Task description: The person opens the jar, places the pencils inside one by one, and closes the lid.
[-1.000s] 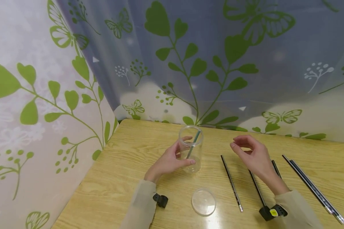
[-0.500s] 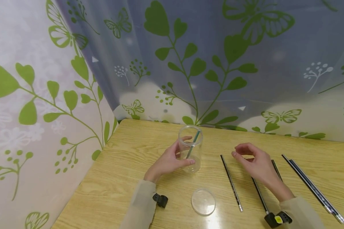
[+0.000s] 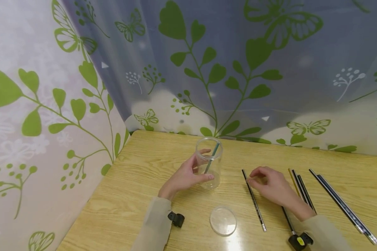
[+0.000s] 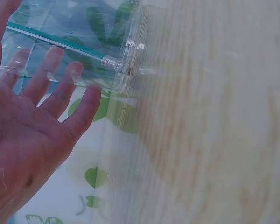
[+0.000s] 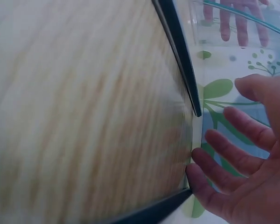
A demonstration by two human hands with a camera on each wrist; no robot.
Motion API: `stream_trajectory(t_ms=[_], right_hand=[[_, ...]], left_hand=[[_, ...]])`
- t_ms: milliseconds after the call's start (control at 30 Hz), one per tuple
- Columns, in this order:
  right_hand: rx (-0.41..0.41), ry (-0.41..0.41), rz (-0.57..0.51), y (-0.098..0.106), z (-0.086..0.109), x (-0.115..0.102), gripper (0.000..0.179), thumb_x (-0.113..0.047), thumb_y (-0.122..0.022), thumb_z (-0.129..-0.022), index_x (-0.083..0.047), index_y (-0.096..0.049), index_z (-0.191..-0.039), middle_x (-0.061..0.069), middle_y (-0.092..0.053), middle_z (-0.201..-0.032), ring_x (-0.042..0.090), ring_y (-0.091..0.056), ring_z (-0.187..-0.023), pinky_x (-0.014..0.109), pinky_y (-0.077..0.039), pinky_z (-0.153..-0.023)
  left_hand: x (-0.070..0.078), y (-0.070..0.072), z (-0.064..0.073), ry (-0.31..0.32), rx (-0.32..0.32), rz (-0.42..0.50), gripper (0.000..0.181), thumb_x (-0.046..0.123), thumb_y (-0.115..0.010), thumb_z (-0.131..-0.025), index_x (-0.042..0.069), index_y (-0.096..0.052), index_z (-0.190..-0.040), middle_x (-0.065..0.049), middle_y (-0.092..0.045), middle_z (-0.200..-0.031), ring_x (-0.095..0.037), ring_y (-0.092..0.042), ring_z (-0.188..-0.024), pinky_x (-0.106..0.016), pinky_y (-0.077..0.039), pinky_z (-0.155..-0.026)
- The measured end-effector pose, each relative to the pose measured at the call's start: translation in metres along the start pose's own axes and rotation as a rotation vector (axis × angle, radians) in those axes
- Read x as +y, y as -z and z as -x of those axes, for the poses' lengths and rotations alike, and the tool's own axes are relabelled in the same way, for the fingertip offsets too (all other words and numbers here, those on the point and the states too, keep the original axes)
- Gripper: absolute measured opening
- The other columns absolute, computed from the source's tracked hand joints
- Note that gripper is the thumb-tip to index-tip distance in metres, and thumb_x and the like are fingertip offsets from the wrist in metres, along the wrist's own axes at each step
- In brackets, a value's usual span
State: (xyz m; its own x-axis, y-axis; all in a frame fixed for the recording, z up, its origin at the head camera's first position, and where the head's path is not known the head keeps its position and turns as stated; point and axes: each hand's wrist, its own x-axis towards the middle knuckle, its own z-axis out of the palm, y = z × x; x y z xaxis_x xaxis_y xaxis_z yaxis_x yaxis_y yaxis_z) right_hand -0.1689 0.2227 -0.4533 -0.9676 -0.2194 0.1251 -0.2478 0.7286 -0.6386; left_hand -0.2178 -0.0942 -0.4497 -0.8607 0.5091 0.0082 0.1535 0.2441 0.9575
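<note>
A clear plastic jar [image 3: 216, 169] stands upright on the table, and my left hand [image 3: 186, 175] holds it with the thumb and fingers around its side. Inside the jar leans a teal pencil [image 3: 212, 158], its metal end low near the base in the left wrist view. My right hand [image 3: 274, 188] hangs just right of a dark pencil [image 3: 255, 204], thumb and fingers loosely bent. In the right wrist view its thumb and fingers stand apart with nothing between them. Another dark pencil [image 3: 288, 219] lies partly hidden under the right hand. Whether a fingertip touches either pencil I cannot tell.
A round clear lid [image 3: 223, 221] lies flat in front of the jar. Right of my right hand lie a yellow pencil [image 3: 293, 181] and dark pencils [image 3: 306, 193]. More dark pencils [image 3: 342, 207] lie farther right. A patterned curtain [image 3: 232, 87] borders the table's back.
My right hand has come down and to the left, nearer the dark pencil, uncovering the yellow pencil and dark ones beside it. My left hand and the jar stay put.
</note>
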Motion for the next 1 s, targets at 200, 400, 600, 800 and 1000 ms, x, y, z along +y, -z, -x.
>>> stream_trajectory(t_ms=[200, 400, 600, 800, 1000], right_hand=[[-0.019, 0.048, 0.099, -0.003, -0.002, -0.004, 0.017, -0.034, -0.078, -0.091, -0.017, -0.073, -0.092, 0.004, -0.07, -0.101, 0.016, -0.057, -0.08, 0.032, -0.045, -0.068], [-0.037, 0.039, 0.166, -0.008, -0.001, -0.004, 0.017, -0.033, -0.082, -0.086, -0.021, -0.07, -0.082, 0.011, -0.069, -0.109, 0.021, -0.058, -0.085, 0.035, -0.046, -0.069], [-0.038, 0.053, 0.221, -0.01, -0.001, -0.007, 0.019, -0.03, -0.083, -0.084, -0.023, -0.068, -0.076, 0.014, -0.068, -0.113, 0.036, -0.063, -0.101, 0.051, -0.053, -0.081], [-0.056, 0.014, 0.245, -0.011, -0.001, -0.01, 0.02, -0.031, -0.082, -0.084, -0.023, -0.067, -0.074, 0.016, -0.066, -0.116, 0.04, -0.062, -0.106, 0.053, -0.055, -0.08], [-0.046, 0.003, 0.241, -0.013, 0.0, -0.013, 0.02, -0.029, -0.082, -0.084, -0.021, -0.068, -0.073, 0.015, -0.066, -0.114, 0.04, -0.062, -0.105, 0.054, -0.054, -0.082]], left_hand=[[-0.002, 0.0, -0.002, -0.017, -0.001, -0.01, 0.083, 0.03, -0.083, -0.088, 0.034, -0.036, -0.157, 0.01, -0.053, -0.151, -0.017, -0.046, -0.144, -0.053, -0.036, -0.121], [-0.001, 0.0, -0.002, -0.015, 0.001, -0.011, 0.083, 0.03, -0.083, -0.088, 0.035, -0.037, -0.157, 0.009, -0.054, -0.151, -0.018, -0.047, -0.144, -0.052, -0.037, -0.12], [-0.001, -0.001, -0.002, -0.004, 0.008, -0.011, 0.079, 0.032, -0.084, -0.087, 0.05, -0.039, -0.15, 0.01, -0.054, -0.151, -0.017, -0.047, -0.143, -0.052, -0.037, -0.12], [-0.002, -0.001, -0.001, -0.003, 0.012, -0.021, 0.079, 0.032, -0.084, -0.087, 0.052, -0.039, -0.148, 0.011, -0.054, -0.15, -0.016, -0.047, -0.144, -0.052, -0.036, -0.121], [-0.001, -0.001, -0.001, 0.0, 0.013, -0.025, 0.078, 0.033, -0.083, -0.087, 0.052, -0.039, -0.149, 0.011, -0.054, -0.151, -0.017, -0.046, -0.145, -0.052, -0.035, -0.121]])
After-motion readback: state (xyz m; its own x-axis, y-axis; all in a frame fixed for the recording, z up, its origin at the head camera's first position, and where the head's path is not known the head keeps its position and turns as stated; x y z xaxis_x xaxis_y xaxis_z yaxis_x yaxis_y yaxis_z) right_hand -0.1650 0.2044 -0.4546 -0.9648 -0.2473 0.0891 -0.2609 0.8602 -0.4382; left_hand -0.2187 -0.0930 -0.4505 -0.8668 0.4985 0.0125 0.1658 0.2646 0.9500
